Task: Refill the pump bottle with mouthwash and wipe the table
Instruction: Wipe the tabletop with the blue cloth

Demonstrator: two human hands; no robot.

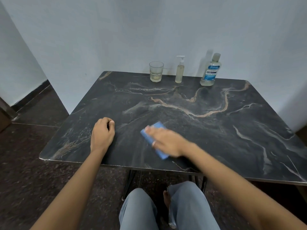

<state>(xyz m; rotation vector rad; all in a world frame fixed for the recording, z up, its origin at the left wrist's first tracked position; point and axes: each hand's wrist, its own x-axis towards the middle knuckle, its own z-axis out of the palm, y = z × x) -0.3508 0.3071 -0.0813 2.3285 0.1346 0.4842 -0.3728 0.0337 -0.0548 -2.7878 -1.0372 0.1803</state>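
Blue cloth [154, 140] lies flat under my right hand [166, 141], whose fingers are spread and pressing it onto the dark marble-patterned table [216, 130] rather than gripping it. That hand is blurred, so I judge it to be mid-wipe. My left hand [103, 135] rests on the table off to the side of the right one, loosely curled into a fist and holding nothing.

All three containers stand well beyond both hands, in a row along the far edge by the wall. The pump bottle [179, 70] is in the middle, upright with its pump head on, and holds pale yellowish liquid most of the way up, so I take the refill as done. On the far side of it from my left hand is the Listerine mouthwash bottle [210, 70], capped, with only a shallow layer of liquid at its base. On the nearer side stands a clear drinking glass [156, 71], about a third full of a similar pale liquid.

Risks as I see them: a palm-only hold could let the cloth slide out or bunch during a fast stroke. If wiping carries toward the far edge, a sweep could knock the slim pump bottle or tip the open glass, spilling onto the table. I cannot tell whether any spill remains.
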